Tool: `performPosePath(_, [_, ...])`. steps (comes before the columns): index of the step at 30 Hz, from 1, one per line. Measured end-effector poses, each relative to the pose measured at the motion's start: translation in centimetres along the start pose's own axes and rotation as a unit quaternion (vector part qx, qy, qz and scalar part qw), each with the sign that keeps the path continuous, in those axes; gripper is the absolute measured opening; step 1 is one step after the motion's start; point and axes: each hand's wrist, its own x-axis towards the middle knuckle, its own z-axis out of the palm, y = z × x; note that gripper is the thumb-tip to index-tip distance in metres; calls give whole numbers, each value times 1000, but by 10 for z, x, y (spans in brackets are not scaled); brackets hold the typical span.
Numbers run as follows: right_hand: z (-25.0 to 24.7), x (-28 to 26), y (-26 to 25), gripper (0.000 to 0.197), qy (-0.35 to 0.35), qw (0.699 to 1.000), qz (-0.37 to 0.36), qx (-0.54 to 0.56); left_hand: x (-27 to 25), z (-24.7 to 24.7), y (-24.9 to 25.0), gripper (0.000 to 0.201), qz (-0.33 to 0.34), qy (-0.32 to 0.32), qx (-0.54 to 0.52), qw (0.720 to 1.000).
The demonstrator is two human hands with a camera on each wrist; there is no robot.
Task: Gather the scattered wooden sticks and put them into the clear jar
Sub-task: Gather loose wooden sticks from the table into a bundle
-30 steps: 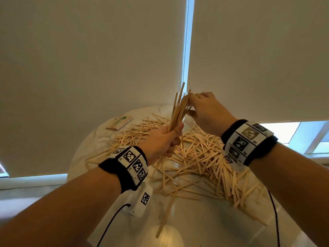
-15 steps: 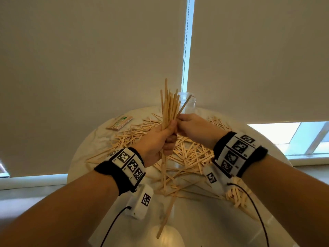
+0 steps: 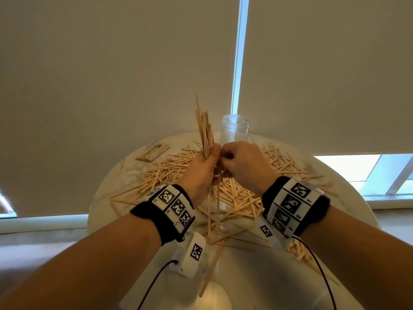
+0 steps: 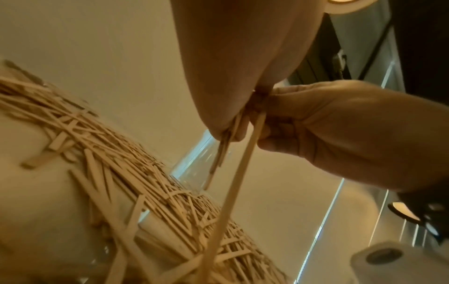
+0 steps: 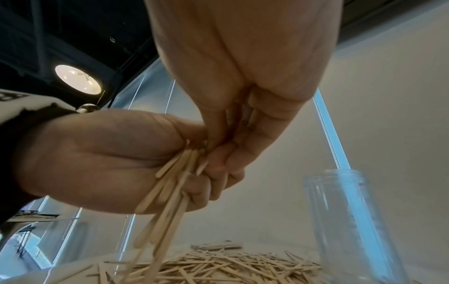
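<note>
- Gripping an upright bundle of sticks point(image 3: 204, 133) in the left hand point(image 3: 202, 173), fingers curling tight round its middle, tips fanning out above the fist.
- Pressing in from beside it with the right hand point(image 3: 240, 166), fingers curling and pinching at the same bundle, seemingly squaring the sticks into line.
- Standing just beyond both hands, the clear jar point(image 3: 234, 130): upright, mouth open, seemingly holding nothing as yet.
- Lying below and around the hands, the scattered sticks point(image 3: 243, 202), crisscrossing in a loose heap over the round counter point(image 3: 250, 276).
- Judging progress as early: one handful gathered, nothing jarred, most of the pile waiting.
- Showing as thin, flat, pale wood slivers with blunt ends, light and smooth; jar looking like see-through plastic, tall and cylindrical; counter looking glossy, pale, faintly marbled.
- Resting far to the left of the left hand, a small wrapped packet point(image 3: 153, 151).
</note>
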Motion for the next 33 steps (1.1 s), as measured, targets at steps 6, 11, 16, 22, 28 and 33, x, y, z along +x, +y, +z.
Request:
performPosePath(6, [4, -19, -2, 41, -137, 988, 33, -69, 11, -15, 21, 30, -3, 116, -88, 989])
performPosePath(11, [23, -27, -3, 21, -187, 982, 34, 20, 13, -9, 31, 22, -7, 69, -172, 983])
performPosePath(16, [25, -24, 3, 22, -141, 989, -8, -53, 16, -13, 36, 18, 13, 56, -205, 977])
performPosePath(22, [13, -28, 14, 19, -155, 978, -18, -136, 30, -37, 51, 15, 52, 124, -244, 960])
performPosePath(28, [0, -28, 30, 22, -157, 981, 42, -108, 43, -76, 66, 20, 79, 243, -213, 943])
performPosePath(33, [-7, -17, 10, 32, -93, 994, 55, 3, 24, -53, 27, 33, 3, 170, -69, 983])
